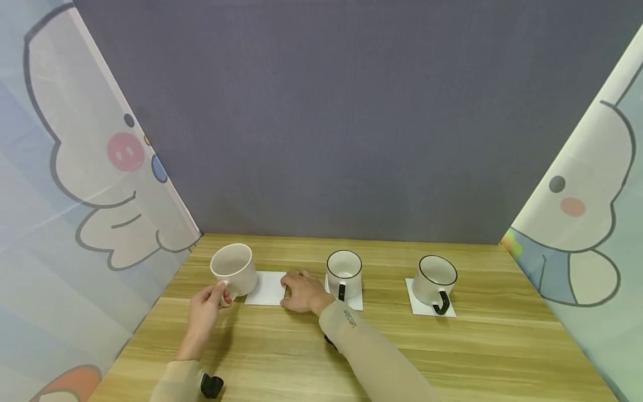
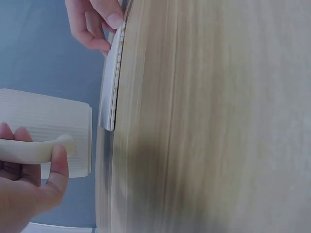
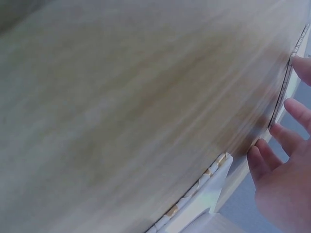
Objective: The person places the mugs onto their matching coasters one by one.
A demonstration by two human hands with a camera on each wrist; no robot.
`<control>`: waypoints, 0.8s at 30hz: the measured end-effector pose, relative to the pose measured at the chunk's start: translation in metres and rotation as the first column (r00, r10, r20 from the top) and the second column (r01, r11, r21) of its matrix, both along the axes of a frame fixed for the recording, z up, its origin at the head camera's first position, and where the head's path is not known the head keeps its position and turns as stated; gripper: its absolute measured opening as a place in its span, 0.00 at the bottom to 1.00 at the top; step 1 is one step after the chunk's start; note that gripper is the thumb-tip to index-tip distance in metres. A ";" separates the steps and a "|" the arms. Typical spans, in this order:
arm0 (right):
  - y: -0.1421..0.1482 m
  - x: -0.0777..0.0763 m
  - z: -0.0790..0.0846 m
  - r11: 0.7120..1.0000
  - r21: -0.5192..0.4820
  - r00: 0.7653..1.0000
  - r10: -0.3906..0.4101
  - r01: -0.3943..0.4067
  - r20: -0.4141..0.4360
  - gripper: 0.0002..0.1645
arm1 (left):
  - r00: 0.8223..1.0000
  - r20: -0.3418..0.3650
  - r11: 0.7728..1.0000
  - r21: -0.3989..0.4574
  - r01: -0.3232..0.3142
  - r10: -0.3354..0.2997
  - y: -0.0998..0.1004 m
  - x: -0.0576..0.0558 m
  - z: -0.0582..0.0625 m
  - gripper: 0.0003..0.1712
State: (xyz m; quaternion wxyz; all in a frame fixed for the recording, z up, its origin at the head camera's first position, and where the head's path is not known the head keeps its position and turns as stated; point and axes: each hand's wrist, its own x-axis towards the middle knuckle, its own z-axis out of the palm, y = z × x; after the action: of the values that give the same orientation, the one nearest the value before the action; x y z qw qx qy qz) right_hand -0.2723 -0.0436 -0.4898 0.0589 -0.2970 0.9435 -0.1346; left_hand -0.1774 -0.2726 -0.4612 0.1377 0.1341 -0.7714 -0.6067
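My left hand (image 1: 205, 310) pinches the handle of a plain cream mug (image 2: 48, 121) with vertical ribs, between thumb and fingers. The mug is raised off the table, tipped slightly, at the left end of a white square coaster (image 1: 265, 288). At the coaster's right end, my right hand (image 1: 303, 293) has its thumb and bent fingertips on the edge; the thumb (image 3: 302, 65) touches its near side. Just right of that hand, a white mug (image 1: 344, 265) with a black rim and black handle stands on a second white coaster (image 1: 357, 300), partly hidden by my right wrist.
A further black-rimmed white mug (image 1: 436, 279) sits on its own coaster (image 1: 419, 306) at the right. Behind the wooden table (image 1: 281, 340) rises a grey panel (image 1: 331, 123). Printed cartoon curtains (image 1: 75, 234) hang at both sides.
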 end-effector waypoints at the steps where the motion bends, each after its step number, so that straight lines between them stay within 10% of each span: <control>1: 0.000 0.000 -0.001 1.000 -0.002 1.000 0.000 0.000 0.001 0.25 | 1.000 0.000 1.000 0.003 -0.002 0.002 0.001 -0.001 0.000 0.25; 24: 0.000 0.002 -0.001 1.000 -0.020 1.000 -0.011 0.011 0.002 0.26 | 0.997 -0.055 0.995 0.080 0.056 -0.051 0.020 -0.007 0.002 0.22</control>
State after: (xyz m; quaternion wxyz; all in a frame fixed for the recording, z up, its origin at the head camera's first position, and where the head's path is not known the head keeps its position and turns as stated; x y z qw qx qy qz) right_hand -0.2705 -0.0435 -0.4909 0.0561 -0.2924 0.9436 -0.1446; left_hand -0.1846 -0.2528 -0.4592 0.1360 0.1028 -0.7454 -0.6445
